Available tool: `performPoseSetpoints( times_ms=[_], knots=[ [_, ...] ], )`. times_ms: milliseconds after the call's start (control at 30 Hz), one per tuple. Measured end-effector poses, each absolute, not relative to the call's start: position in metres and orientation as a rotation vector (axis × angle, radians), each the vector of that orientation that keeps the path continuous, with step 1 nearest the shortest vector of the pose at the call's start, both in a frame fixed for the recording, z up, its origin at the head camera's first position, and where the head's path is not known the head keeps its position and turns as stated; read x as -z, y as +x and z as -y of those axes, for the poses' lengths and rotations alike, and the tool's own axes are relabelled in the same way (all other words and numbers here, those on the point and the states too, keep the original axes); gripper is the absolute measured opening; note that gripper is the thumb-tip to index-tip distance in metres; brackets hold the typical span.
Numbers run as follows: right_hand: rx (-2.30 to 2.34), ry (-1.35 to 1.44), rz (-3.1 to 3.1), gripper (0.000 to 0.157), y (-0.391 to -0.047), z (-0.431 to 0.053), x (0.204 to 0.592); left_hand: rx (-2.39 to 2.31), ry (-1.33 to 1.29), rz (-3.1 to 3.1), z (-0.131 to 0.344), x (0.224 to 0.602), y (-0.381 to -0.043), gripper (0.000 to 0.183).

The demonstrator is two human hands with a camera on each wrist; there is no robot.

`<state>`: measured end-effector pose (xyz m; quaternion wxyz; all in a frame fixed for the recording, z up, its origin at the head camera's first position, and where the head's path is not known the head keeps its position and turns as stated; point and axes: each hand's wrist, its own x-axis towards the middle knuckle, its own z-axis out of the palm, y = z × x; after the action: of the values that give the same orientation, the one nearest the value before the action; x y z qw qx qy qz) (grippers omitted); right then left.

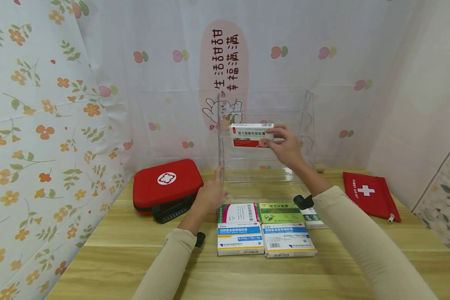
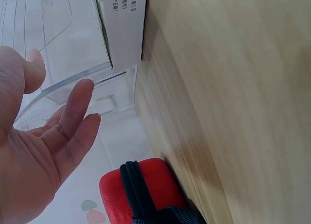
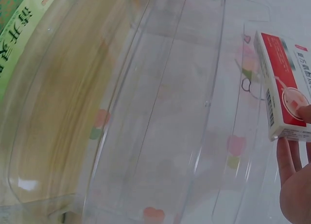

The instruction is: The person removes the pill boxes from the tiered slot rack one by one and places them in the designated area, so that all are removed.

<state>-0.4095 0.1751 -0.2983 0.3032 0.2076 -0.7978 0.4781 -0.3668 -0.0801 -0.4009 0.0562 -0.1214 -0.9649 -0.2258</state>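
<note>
My right hand (image 1: 288, 146) pinches a white and red medicine box (image 1: 249, 135) by its right end, thumb in front and fingers behind. The box is held level before the upper tiers of a clear acrylic tiered rack (image 1: 262, 177). In the right wrist view the box (image 3: 282, 83) shows its red band, with bare clear shelves beside it. My left hand (image 1: 211, 193) is at the rack's lower left side. The left wrist view shows this hand (image 2: 46, 131) with loosely extended fingers around the clear side edge, thumb near the panel.
Blue-white boxes (image 1: 241, 239) lie in front, with a pink-white box (image 1: 240, 213), a green box (image 1: 281, 212) and another green-white box (image 1: 312, 217) behind. A red hard case (image 1: 150, 183) stands left; a red first aid pouch (image 1: 369, 193) lies right. Patterned curtain (image 1: 165, 75) hangs behind.
</note>
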Motion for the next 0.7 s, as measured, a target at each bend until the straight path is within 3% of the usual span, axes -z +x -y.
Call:
performPoseSetpoints(
  times_ms=[267, 500, 700],
  knots=[
    [-1.304, 0.59, 2.053, 0.032, -0.396, -0.194, 0.303, 0.695, -0.357, 2.936, 0.079, 0.401, -0.366, 0.092],
    [-1.364, 0.62, 2.018, 0.033, -0.355, -0.2, 0.291, 0.712, -0.355, 2.932, 0.078, 0.401, -0.365, 0.092],
    [-1.375, 0.603, 2.029, 0.034, -0.342, -0.218, 0.301, 0.704, -0.348, 2.925, 0.078, 0.4, -0.364, 0.092]
  ],
)
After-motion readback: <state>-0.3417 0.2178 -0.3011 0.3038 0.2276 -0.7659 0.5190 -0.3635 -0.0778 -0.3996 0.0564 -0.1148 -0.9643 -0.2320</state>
